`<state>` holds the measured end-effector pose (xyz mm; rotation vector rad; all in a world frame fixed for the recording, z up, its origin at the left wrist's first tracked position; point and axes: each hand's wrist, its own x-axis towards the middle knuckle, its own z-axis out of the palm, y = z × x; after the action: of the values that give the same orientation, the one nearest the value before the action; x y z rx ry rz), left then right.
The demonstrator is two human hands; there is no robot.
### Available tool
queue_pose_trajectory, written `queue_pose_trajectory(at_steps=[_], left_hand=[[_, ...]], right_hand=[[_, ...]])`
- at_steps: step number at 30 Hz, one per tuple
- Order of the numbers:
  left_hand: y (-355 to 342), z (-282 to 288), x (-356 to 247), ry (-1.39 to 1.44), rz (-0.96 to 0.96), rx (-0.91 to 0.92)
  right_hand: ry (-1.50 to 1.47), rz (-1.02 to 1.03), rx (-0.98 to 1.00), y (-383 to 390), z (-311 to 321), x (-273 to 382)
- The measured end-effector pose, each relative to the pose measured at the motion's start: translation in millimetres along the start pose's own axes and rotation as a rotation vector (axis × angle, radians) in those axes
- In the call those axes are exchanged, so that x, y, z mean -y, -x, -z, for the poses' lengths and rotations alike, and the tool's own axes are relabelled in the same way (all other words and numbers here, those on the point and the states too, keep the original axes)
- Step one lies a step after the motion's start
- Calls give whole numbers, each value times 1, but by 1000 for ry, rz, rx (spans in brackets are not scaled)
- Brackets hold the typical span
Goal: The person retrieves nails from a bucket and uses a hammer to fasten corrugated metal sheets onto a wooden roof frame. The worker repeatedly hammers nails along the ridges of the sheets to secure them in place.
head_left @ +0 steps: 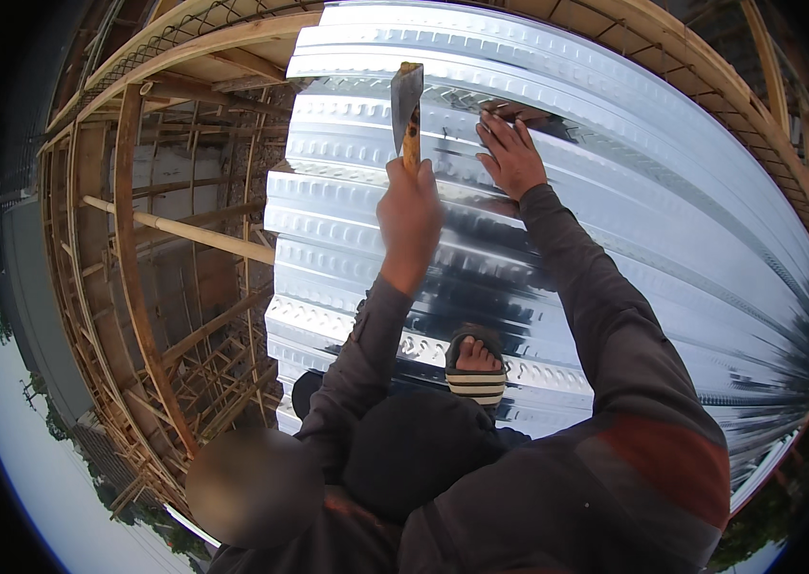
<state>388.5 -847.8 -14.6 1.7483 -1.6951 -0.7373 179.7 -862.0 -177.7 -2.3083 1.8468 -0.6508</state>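
My left hand (410,215) is closed round the wooden handle of a hatchet (406,103). Its grey metal head points away from me, above the ribbed sheets. To the right, my right hand (515,158) rests with fingers spread on the shiny corrugated metal decking (615,220). A dark patch lies just beyond those fingertips. The decking has raised ridges with rows of embossed marks, and its left edge is stepped where sheets overlap.
One foot in a striped sandal (477,368) stands on the decking. Past the left edge, the drop shows timber posts (127,239), a pole (184,230) and scaffolding below. Wooden formwork with steel bars (213,46) borders the far side.
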Motion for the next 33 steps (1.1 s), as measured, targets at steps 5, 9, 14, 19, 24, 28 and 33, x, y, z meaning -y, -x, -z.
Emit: queue_pose_trajectory(at_steps=[5, 9, 14, 19, 24, 28, 33], left_hand=[[-2, -33, 46, -289, -33, 217], [-10, -17, -4, -61, 81, 112], [0, -30, 57, -388, 1, 282], [-21, -5, -19, -66, 118, 81], [-6, -28, 52, -382, 31, 284], [-12, -14, 3, -117, 41, 14], [0, -33, 50, -399, -67, 277]], right_hand=[[64, 7, 89, 4, -2, -4], [63, -10, 120, 10, -5, -11], [143, -12, 189, -1, 0, 0], [143, -20, 148, 6, -3, -14], [178, -26, 175, -7, 3, -4], [154, -15, 153, 6, -3, -12], [126, -22, 155, -2, 2, -5]])
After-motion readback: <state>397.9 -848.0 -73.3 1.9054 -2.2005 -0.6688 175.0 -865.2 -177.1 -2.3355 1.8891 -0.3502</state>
